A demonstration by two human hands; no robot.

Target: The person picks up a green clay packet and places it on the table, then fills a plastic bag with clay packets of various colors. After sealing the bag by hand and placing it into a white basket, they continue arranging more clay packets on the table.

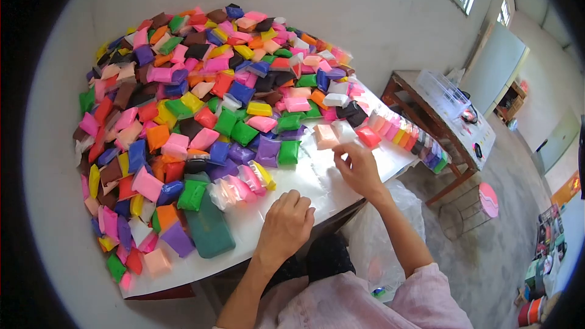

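My left hand [285, 222] is over the front edge of the white table [317, 192], its fingers curled together; whatever they may hold is hidden. Farther right, my right hand [356, 169] is just below a peach packet [326, 136], thumb and forefinger bent toward each other, and nothing shows between them. Beside that hand lies a red packet [368, 136]. A short row of pink, white and yellow packets [241, 186] lies up and left of my left hand. Behind them spreads a big heap of colourful packets [201, 103]. A green packet [193, 195] rests on a dark green box [211, 231].
A long row of coloured packets [405, 136] runs along the table's right end. A clear plastic bag [387, 231] hangs by my right forearm. Beyond stand a wooden table [454, 128] with a white basket [443, 92] and a pink-topped stool [488, 200].
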